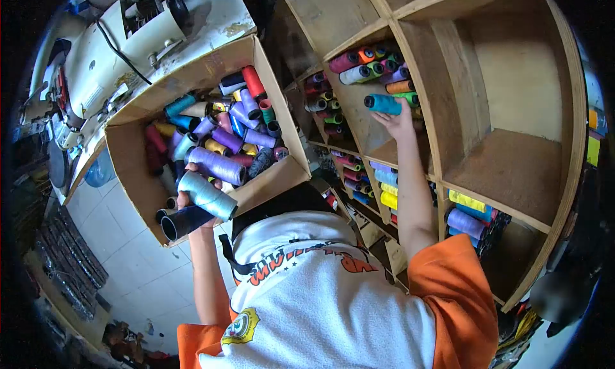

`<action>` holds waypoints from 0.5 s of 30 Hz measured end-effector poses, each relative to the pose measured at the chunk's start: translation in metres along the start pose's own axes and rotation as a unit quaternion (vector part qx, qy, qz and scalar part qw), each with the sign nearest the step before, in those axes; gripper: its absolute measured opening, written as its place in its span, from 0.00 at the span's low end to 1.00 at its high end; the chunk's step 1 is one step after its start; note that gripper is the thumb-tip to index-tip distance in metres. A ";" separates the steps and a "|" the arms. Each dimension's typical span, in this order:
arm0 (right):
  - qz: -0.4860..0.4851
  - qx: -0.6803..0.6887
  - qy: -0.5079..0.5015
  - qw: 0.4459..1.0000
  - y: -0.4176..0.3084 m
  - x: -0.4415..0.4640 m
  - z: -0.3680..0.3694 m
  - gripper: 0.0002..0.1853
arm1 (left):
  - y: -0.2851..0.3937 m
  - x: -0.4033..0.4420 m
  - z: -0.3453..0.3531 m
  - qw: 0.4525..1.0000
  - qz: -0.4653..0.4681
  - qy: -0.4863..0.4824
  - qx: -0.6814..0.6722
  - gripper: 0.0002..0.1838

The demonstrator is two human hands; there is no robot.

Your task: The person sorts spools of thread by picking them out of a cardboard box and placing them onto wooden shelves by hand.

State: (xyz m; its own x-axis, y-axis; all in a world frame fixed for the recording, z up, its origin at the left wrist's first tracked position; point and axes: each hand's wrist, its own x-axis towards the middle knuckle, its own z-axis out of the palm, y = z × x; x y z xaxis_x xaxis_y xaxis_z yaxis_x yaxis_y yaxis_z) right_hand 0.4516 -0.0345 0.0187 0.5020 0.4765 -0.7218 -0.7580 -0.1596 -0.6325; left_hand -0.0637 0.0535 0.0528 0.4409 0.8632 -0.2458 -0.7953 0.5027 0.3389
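In the head view my right hand [400,118] is closed around a teal thread spool [385,104] at the front of a shelf compartment, beside the stacked spools there. My left hand [204,224] is wrapped around a pale blue thread spool [209,196] and a dark navy thread spool [187,222], over the near edge of a cardboard box [134,193]. Inside the box lie many loose spools, among them a large lavender spool [216,165] just beyond my left hand and a red spool [253,82] near the far side.
A wooden shelf [410,68] with square compartments rises on the right; several hold spools, such as the white spool [354,75]. A sewing machine [106,68] stands on the table at the upper left. Pale floor tiles [138,266] show below the box.
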 end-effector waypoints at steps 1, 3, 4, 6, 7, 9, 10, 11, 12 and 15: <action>-0.041 -0.001 0.025 0.999 0.002 0.000 0.006 0.25 | -0.001 0.001 -0.001 1.000 0.001 -0.005 -0.003 0.34; 0.100 0.143 -0.060 0.983 -0.005 0.015 -0.011 0.23 | -0.003 0.000 -0.001 1.000 -0.007 0.001 -0.015 0.33; 0.169 0.214 -0.100 0.957 -0.007 0.019 -0.016 0.22 | -0.005 0.000 -0.001 1.000 -0.014 0.004 -0.021 0.33; 0.163 0.220 -0.085 0.958 -0.006 0.027 -0.013 0.23 | -0.009 0.001 -0.006 1.000 -0.013 0.013 -0.016 0.33; 0.154 0.223 -0.024 0.962 -0.007 0.029 -0.006 0.23 | -0.010 0.001 -0.007 1.000 -0.012 0.017 -0.013 0.33; 0.147 0.231 0.060 0.960 -0.012 0.037 0.003 0.23 | -0.009 0.001 -0.004 1.000 -0.028 0.010 -0.001 0.33; 0.152 0.240 0.071 0.956 -0.016 0.044 0.004 0.23 | -0.008 0.001 -0.001 0.999 -0.037 0.007 0.006 0.34; 0.168 0.257 0.063 0.949 -0.021 0.052 0.006 0.24 | -0.009 0.001 0.003 0.999 -0.042 0.005 0.010 0.35; 0.185 0.275 0.054 0.942 -0.028 0.062 0.007 0.24 | -0.008 0.000 0.005 0.999 -0.045 0.008 0.018 0.35; 0.218 0.317 0.045 0.922 -0.046 0.091 0.012 0.25 | -0.009 -0.005 0.009 0.998 -0.051 0.027 0.034 0.36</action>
State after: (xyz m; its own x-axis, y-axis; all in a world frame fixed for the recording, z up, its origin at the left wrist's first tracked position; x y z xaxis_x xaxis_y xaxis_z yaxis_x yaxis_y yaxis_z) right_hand 0.5269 0.0270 -0.0150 0.1019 0.4086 -0.9070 -0.9730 0.2309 -0.0053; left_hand -0.0548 0.0454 0.0589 0.4933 0.8047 -0.3303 -0.7171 0.5911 0.3693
